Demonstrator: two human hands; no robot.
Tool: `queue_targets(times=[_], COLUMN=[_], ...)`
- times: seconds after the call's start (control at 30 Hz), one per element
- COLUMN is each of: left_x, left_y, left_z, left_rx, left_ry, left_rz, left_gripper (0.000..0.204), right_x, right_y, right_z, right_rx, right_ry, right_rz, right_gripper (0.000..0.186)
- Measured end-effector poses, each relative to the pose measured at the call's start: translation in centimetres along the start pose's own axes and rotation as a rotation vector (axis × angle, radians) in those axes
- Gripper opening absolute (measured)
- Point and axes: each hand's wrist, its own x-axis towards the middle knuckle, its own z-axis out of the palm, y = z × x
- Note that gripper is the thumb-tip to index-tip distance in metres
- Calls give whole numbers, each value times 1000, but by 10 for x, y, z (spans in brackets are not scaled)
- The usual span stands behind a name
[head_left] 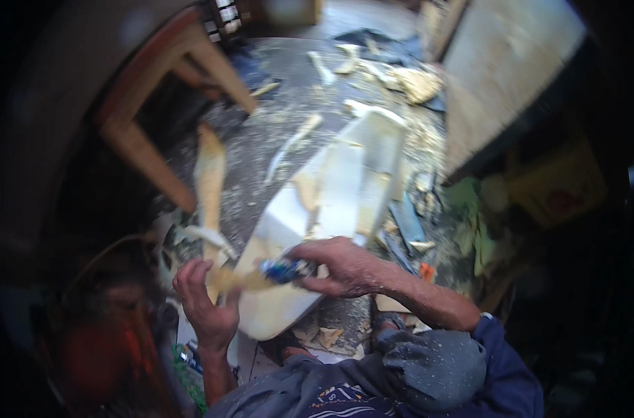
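Note:
My left hand (209,310) is curled at the end of a small tan foam piece (251,281), its fingers and thumb on either side of it. In my right hand (338,268) is a short blue and silver object (287,270), blurred by motion, so its kind cannot be made out. That object meets the right end of the foam piece. Beneath both hands lies a long board-like panel (282,310), pale and rounded at its near end. White and yellowish foam slabs (339,184) cover its far part.
A wooden frame with legs (146,153) stands at the left. At the far right leans a large flat panel (508,76). Foam scraps (418,83) and pale crumbs litter the dark floor. Blue strips (405,219) lie right of the panel, with a yellow container (557,184) beyond.

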Motion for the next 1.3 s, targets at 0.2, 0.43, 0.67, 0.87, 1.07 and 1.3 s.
queue_targets(times=[0.2,0.43,0.67,0.87,1.07,1.3], left_x=[-2,-24,-20,-17,-21,-5], left_y=[32,21,30,27,12,6], left_z=[38,57,51,43,32,29], left_rx=[-512,-919,-1058,-1186,-1175,-1147], left_ry=[-751,-604,-619,-528,-408,-418], left_rz=[-277,-481,-621,-772,-828,-694], left_gripper=[47,45,46,46,43,48], right_x=[-49,-109,-151,-172,-167,-107], right_y=[46,183,335,350,238,81], right_z=[-32,-54,-81,-102,-81,-18], right_rx=[168,-263,-611,-508,617,338], right_ry=[66,656,772,700,810,-140], right_rz=[108,651,1071,1221,680,490], right_gripper=[79,52,53,54,28,58])
